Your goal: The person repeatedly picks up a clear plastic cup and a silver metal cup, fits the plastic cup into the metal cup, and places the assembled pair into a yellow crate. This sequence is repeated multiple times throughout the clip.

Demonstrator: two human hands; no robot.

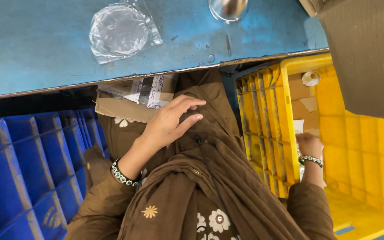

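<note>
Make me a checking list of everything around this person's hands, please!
Surface: blue table, scuffed, its front edge worn.
Job's things: yellow crate on the right, card and a small white ring inside; cardboard box under the table edge.
Clutter: clear plastic bag holding a round disc on the table; shiny round metal thing at the top edge; blue crate on the left.
Grippers: left hand open, resting on brown cloth; right hand reaching into the yellow crate, its fingers hidden.
Cables: nothing seen.
Surroundings: big cardboard sheet at upper right.
</note>
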